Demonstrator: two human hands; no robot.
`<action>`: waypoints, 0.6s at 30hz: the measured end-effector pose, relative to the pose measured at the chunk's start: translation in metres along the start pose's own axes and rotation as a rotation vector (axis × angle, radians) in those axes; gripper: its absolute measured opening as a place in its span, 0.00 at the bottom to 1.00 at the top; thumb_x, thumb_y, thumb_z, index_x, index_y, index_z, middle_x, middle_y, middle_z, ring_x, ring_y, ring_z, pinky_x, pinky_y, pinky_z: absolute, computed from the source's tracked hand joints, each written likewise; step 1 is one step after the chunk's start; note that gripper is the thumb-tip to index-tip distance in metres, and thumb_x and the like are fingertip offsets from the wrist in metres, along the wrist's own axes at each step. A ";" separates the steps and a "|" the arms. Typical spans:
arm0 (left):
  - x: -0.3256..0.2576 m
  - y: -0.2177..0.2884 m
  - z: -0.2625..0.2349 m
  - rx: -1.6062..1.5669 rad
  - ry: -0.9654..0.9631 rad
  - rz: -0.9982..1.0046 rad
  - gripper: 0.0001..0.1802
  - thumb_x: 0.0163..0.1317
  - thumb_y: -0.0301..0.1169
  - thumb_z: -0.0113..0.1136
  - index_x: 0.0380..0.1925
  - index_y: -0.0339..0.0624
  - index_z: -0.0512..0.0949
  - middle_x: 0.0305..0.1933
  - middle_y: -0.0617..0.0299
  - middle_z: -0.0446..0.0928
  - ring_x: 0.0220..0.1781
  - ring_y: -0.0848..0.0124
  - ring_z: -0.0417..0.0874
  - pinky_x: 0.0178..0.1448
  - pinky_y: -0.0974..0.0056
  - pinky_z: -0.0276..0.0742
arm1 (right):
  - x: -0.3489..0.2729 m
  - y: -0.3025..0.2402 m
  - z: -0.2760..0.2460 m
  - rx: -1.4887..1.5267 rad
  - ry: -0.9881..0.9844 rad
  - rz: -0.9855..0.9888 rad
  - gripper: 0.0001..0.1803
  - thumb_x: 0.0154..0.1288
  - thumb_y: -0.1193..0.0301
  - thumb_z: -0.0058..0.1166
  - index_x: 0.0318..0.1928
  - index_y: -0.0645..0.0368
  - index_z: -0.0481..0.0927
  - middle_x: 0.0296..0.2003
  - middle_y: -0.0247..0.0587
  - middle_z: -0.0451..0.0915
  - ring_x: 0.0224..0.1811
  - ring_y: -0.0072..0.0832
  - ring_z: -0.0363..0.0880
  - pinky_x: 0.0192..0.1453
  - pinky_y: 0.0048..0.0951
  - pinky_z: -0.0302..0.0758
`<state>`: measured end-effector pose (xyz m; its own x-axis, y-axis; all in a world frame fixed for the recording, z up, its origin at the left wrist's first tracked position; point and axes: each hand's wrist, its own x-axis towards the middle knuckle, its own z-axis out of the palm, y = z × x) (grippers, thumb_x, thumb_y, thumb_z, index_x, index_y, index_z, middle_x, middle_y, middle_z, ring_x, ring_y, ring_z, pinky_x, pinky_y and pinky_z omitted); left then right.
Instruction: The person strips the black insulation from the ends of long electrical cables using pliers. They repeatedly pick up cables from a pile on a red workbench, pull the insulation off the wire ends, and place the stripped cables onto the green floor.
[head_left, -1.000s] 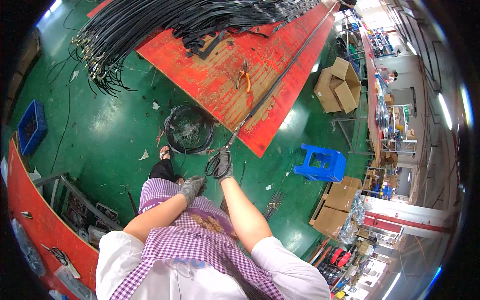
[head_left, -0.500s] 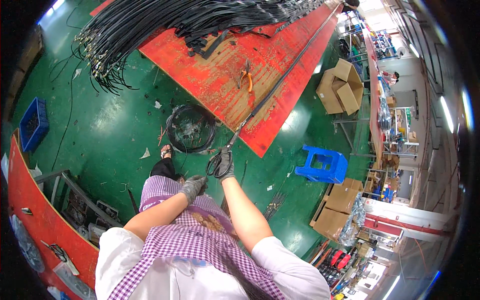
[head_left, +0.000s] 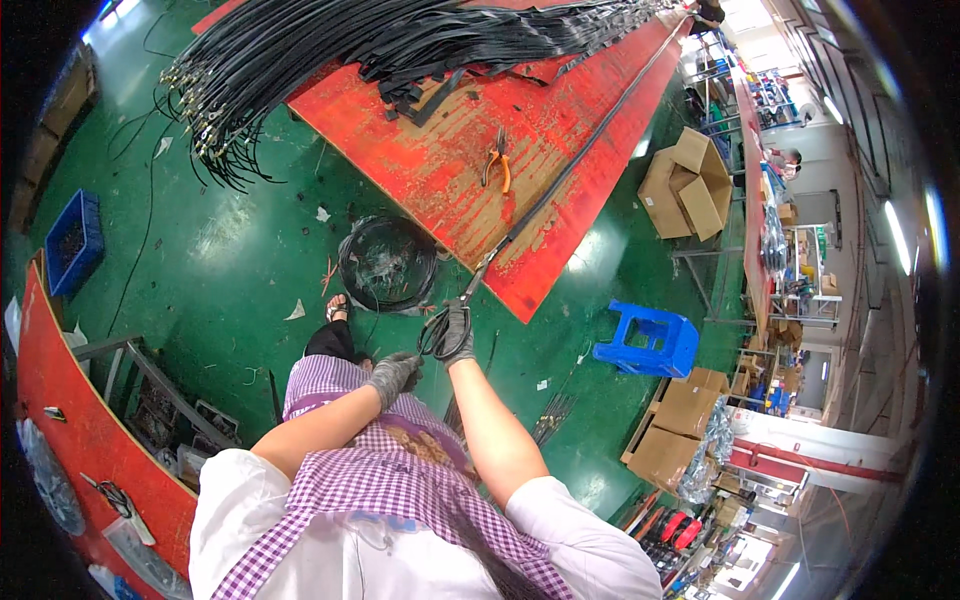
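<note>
A long black cable (head_left: 570,175) runs down the red table from its far end and past the near corner. My right hand (head_left: 458,332), in a grey glove, is closed around the thin end strands just beyond that corner. Dark loops of this end hang beside the palm. Lower and to the left, my gloved left hand (head_left: 395,378) has its fingers pinched together where a loop reaches them; the exact grip is too small to see. Pliers (head_left: 497,165) with orange and black handles lie on the table, left of the cable.
A thick heap of black cables (head_left: 330,45) covers the table's far left, its wire ends hanging over. A coil (head_left: 388,265) lies on the green floor. A blue stool (head_left: 650,340) and cardboard box (head_left: 685,185) stand right. Another red table (head_left: 60,380) is at left.
The view has shifted slightly. My left hand has moved a little up and right, nearer the loops; my right hand keeps its hold on the cable end.
</note>
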<state>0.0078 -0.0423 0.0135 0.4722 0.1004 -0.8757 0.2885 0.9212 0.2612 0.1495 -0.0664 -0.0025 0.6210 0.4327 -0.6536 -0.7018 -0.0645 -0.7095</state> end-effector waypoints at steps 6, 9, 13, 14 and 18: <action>0.004 0.003 0.009 0.008 -0.036 0.044 0.09 0.52 0.35 0.55 0.32 0.45 0.73 0.21 0.63 0.73 0.17 0.73 0.70 0.21 0.68 0.66 | -0.002 -0.011 0.001 -0.067 0.019 0.030 0.12 0.55 0.57 0.48 0.27 0.51 0.70 0.19 0.29 0.70 0.19 0.22 0.68 0.21 0.24 0.66; 0.020 -0.006 0.007 -0.015 -0.050 0.101 0.11 0.52 0.35 0.54 0.34 0.43 0.72 0.23 0.61 0.74 0.20 0.72 0.73 0.24 0.68 0.69 | 0.000 -0.011 0.000 -0.076 -0.012 -0.001 0.13 0.55 0.56 0.48 0.27 0.51 0.70 0.19 0.29 0.70 0.19 0.22 0.68 0.22 0.23 0.65; 0.018 -0.014 0.010 -0.104 -0.062 0.133 0.15 0.54 0.33 0.52 0.39 0.36 0.70 0.32 0.58 0.75 0.30 0.70 0.76 0.35 0.70 0.72 | 0.009 0.000 -0.007 -0.004 0.011 -0.029 0.14 0.55 0.54 0.47 0.26 0.50 0.70 0.14 0.25 0.65 0.14 0.17 0.63 0.17 0.19 0.58; 0.019 -0.010 0.009 -0.045 -0.095 0.215 0.15 0.55 0.33 0.52 0.39 0.34 0.70 0.34 0.58 0.75 0.32 0.69 0.76 0.37 0.70 0.72 | 0.009 -0.006 -0.001 0.000 -0.001 -0.004 0.14 0.54 0.54 0.47 0.25 0.49 0.70 0.14 0.24 0.65 0.14 0.17 0.63 0.17 0.19 0.58; 0.038 -0.022 0.006 -0.134 -0.082 0.139 0.16 0.55 0.32 0.52 0.40 0.32 0.69 0.35 0.57 0.75 0.34 0.70 0.76 0.38 0.72 0.71 | 0.009 -0.003 -0.006 -0.067 0.048 -0.022 0.13 0.54 0.54 0.47 0.26 0.49 0.70 0.14 0.24 0.64 0.14 0.17 0.62 0.17 0.19 0.58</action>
<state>0.0238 -0.0609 -0.0230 0.5672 0.2047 -0.7977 0.1047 0.9428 0.3165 0.1593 -0.0677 -0.0074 0.6534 0.3909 -0.6483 -0.6638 -0.1160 -0.7389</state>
